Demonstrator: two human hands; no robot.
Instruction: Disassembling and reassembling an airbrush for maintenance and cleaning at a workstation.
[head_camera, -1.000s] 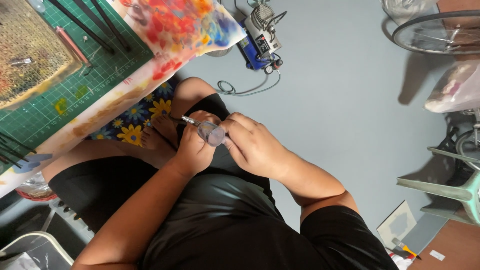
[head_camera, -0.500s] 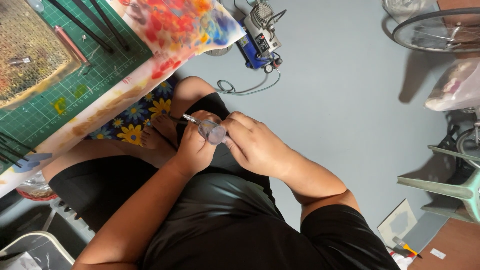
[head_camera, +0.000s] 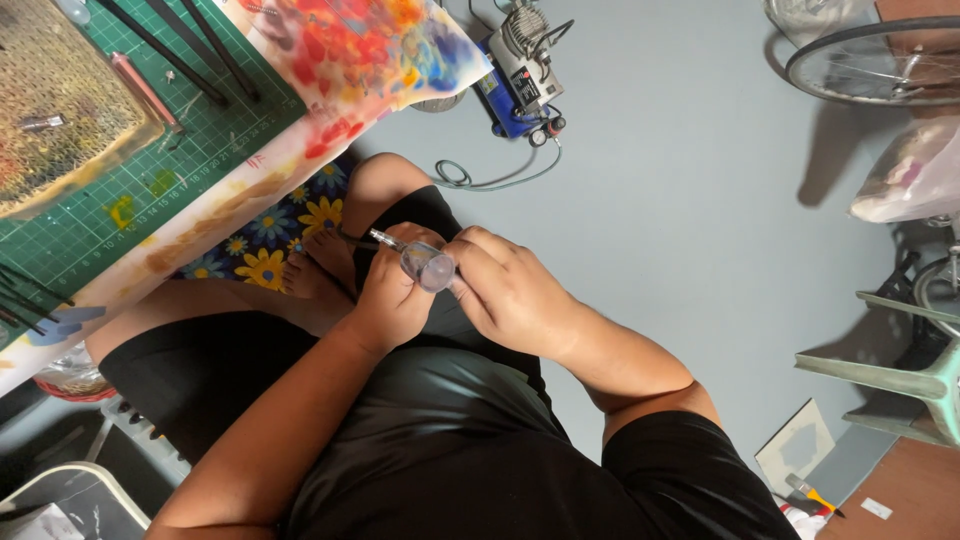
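Observation:
Both my hands meet over my lap on a small airbrush (head_camera: 424, 263) with a clear, greyish cup and a thin metal nozzle pointing left. My left hand (head_camera: 388, 298) wraps the airbrush body from below, thumb beside the cup. From the right, my right hand (head_camera: 512, 290) pinches the cup end with its fingertips. I sit cross-legged in black clothes, one bare foot (head_camera: 318, 262) just left of the hands.
A green cutting mat (head_camera: 150, 170) with dark rods and a paint-stained sheet (head_camera: 375, 45) lies upper left. A blue compressor (head_camera: 520, 85) with a hose stands on the grey floor ahead. A bicycle wheel (head_camera: 880, 60), a plastic bag and a green stool (head_camera: 915, 370) are at right.

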